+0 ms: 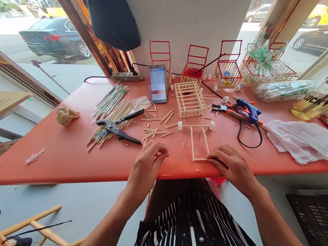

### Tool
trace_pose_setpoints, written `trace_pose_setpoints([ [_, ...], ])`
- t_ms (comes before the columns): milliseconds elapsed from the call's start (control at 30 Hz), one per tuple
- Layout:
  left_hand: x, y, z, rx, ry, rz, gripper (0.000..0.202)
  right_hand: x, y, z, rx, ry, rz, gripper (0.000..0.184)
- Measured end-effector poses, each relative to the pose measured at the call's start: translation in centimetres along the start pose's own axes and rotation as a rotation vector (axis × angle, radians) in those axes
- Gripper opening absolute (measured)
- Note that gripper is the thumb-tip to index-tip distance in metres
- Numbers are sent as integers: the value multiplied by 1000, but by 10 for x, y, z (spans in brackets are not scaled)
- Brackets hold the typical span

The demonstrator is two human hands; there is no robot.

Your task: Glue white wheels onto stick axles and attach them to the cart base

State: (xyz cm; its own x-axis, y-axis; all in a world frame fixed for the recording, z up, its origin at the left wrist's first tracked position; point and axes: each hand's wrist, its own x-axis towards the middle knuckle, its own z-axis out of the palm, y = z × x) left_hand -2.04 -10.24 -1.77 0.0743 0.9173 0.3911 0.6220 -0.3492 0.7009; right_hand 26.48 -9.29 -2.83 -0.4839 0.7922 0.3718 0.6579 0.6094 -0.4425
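A small frame of wooden sticks (193, 145) lies near the table's front edge, with a two-wheeled axle (195, 125) at its far end. My right hand (234, 166) pinches the frame's near right corner between thumb and fingers. To the left of the frame, my left hand (146, 161) rests over the table with its fingers curled together; whatever they may hold is hidden. Just beyond that hand are short cut sticks (153, 133). A slatted stick basket (190, 100) stands behind the axle.
Black-handled pliers (118, 129) lie across long sticks (109, 124). A phone (158, 85) stands behind. At right are cutters (222, 107), a blue glue gun (248, 111), its looped cord, a white cloth (304, 136) and a bottle (310, 105). Red-handled carts (229, 64) line the wall.
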Motion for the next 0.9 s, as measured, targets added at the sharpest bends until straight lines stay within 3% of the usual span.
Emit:
trace_pose_setpoints([
  [100, 26, 1, 10, 40, -87, 191, 11, 0, 0, -1, -6, -4, 4, 8],
  [167, 43, 2, 20, 109, -156, 248, 13, 1, -1, -1, -13, -6, 11, 9],
  [333, 62, 4, 33, 230, -420, 202, 18, 1, -1, -1, -19, -12, 12, 11],
  [467, 56, 2, 26, 356, -435, 195, 17, 1, -1, 0, -15, -10, 6, 11],
  [567, 47, -5, 16, 494, -336, 187, 19, 0, -1, 0, -8, -5, 7, 10],
  [667, 39, -15, 1, 480, -204, 140, 18, 0, -1, -1, -2, -2, 6, 9],
  [833, 34, -23, -34, 517, 129, 213, 13, 1, -3, -2, -1, 5, -10, 8],
  [900, 33, -20, -50, 563, 278, 169, 15, 1, -3, -2, -2, 5, -11, 8],
])
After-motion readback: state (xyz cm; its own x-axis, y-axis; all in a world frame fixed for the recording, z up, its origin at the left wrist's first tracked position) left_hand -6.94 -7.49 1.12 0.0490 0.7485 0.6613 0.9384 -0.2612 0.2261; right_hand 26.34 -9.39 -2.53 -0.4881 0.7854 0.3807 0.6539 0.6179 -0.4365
